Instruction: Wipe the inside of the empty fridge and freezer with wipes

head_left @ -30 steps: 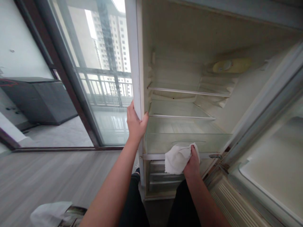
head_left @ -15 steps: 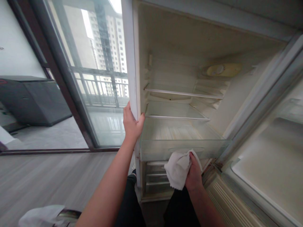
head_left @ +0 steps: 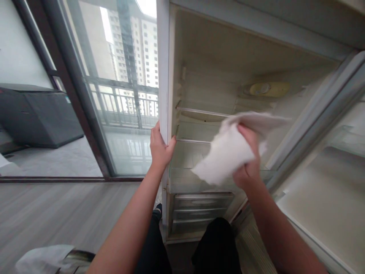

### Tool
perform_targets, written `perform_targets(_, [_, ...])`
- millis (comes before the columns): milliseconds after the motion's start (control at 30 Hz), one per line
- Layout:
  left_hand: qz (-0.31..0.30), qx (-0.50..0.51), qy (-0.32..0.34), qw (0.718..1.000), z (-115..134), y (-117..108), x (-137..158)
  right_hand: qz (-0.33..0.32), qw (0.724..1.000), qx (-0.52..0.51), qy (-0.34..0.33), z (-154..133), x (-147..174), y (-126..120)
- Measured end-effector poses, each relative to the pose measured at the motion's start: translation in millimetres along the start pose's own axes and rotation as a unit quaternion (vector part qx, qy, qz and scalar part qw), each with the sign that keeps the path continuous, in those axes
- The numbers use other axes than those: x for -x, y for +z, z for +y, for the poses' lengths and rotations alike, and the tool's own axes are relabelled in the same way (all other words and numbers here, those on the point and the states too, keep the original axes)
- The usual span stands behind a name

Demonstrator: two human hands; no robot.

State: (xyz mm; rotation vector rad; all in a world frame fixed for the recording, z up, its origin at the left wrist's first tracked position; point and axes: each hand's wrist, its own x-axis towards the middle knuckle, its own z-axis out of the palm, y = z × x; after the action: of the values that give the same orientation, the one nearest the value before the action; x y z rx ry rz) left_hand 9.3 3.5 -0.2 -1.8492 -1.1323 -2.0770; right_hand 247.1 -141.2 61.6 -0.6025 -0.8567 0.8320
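Observation:
My left hand is wrapped round the left edge of an open refrigerator, thumb on the inner side. In my right hand is a white cloth, pinched and hanging down, slightly smeared by motion. The cloth is in front of the glass shelves and hides their right part. Below it, the clear crisper drawer is partly covered. Whether the cloth touches anything in the refrigerator I cannot tell.
The refrigerator door stands open on the right. Lower drawers sit near my knees. Left are a glass sliding door and a dark grey box-shaped thing. A white bag-like item lies on the floor.
My right hand has lifted the cloth from in front of the crisper drawer up to shelf height, and the cloth has spread wider. My left hand keeps its hold on the refrigerator edge.

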Motion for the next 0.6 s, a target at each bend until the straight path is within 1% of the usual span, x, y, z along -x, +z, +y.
perform_targets(33, [0.001, 0.0, 0.0, 1.0, -0.1, 0.0, 0.1, -0.067, 0.997, 0.044, 0.006, 3.3, -14.4, 10.8])
perform_targets(67, [0.001, 0.0, 0.001, 1.0, -0.3, 0.1, 0.2, -0.145, 0.984, 0.097, 0.022, 11.0, -26.1, 20.7])
perform_targets(100, [0.001, 0.0, 0.001, 1.0, -0.5, 0.2, 0.5, -0.232, 0.959, 0.153, 0.057, 22.6, -35.1, 29.0])
perform_targets(133, [0.002, -0.001, 0.0, 1.0, -0.5, 0.4, 0.8, -0.317, 0.921, 0.199, 0.108, 36.8, -41.6, 35.5])
perform_targets(200, [0.008, -0.004, 0.001, 1.0, -0.3, 0.5, 1.4, -0.451, 0.826, 0.244, 0.232, 67.9, -48.7, 43.4])
perform_targets(233, [0.011, -0.006, 0.002, 1.0, -0.1, 0.4, 1.7, -0.492, 0.785, 0.252, 0.281, 82.1, -50.4, 45.6])
perform_targets(267, [0.013, -0.007, 0.003, 1.0, 0.3, 0.3, 1.9, -0.517, 0.753, 0.256, 0.317, 94.1, -51.6, 47.2])
perform_targets(300, [0.015, -0.008, 0.004, 1.0, 0.7, 0.0, 2.0, -0.528, 0.735, 0.255, 0.342, 103.5, -52.6, 48.9])
perform_targets(333, [0.013, -0.009, 0.006, 1.0, 1.0, -0.4, 2.0, -0.527, 0.729, 0.248, 0.36, 110.2, -53.3, 50.9])
perform_targets(367, [0.011, -0.009, 0.006, 1.0, 1.2, -0.8, 2.0, -0.52, 0.732, 0.235, 0.372, 114.5, -54.0, 53.6])
perform_targets(400, [0.009, -0.01, 0.006, 1.0, 1.3, -1.3, 1.9, -0.507, 0.741, 0.219, 0.38, 116.9, -54.4, 56.7])
perform_targets(433, [0.008, -0.01, 0.006, 1.0, 1.3, -1.7, 1.8, -0.489, 0.757, 0.202, 0.383, 118.0, -54.5, 60.2])
perform_targets(467, [0.007, -0.011, 0.006, 1.0, 1.2, -2.0, 1.6, -0.465, 0.778, 0.185, 0.38, 118.2, -54.2, 63.6])
perform_targets(533, [0.005, -0.01, 0.008, 1.0, 0.7, -2.2, 1.4, -0.408, 0.828, 0.155, 0.353, 117.9, -52.6, 68.7])
perform_targets(567, [0.005, -0.008, 0.008, 1.0, 0.6, -2.0, 1.3, -0.385, 0.848, 0.143, 0.335, 117.7, -51.4, 69.9])
perform_targets(600, [0.006, -0.008, 0.008, 1.0, 0.4, -1.7, 1.4, -0.373, 0.859, 0.134, 0.324, 117.5, -50.0, 69.9])
